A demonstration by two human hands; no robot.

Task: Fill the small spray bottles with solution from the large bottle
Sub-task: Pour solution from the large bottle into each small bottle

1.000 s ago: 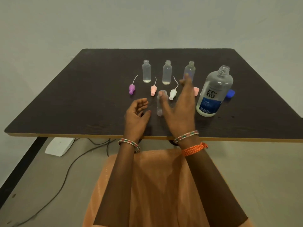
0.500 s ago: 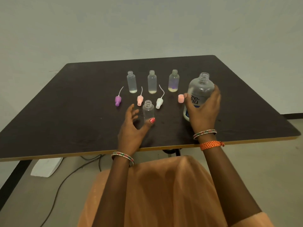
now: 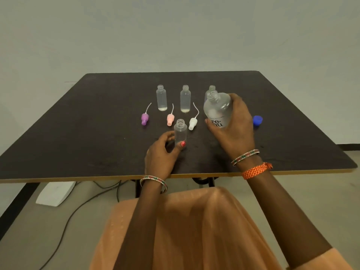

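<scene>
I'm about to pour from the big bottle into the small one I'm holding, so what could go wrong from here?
1. The small bottle has a narrow neck and the large bottle a wider mouth, so solution may spill onto the table.
2. The left hand holds the small bottle only near its base; a nudge might tip it.
3. The right hand could knock the white spray cap nearby.

The person wears a peach-orange garment [image 3: 194, 230] of thin, faintly glittering fabric, with a short sleeve edge [image 3: 321, 258] showing at the right arm. The left wrist carries a beaded bangle [image 3: 153, 181] in pink, green and silver. The right wrist carries a matching bangle [image 3: 245, 157] and, below it, a woven orange thread band [image 3: 255, 170] with a knot at its outer side.
</scene>
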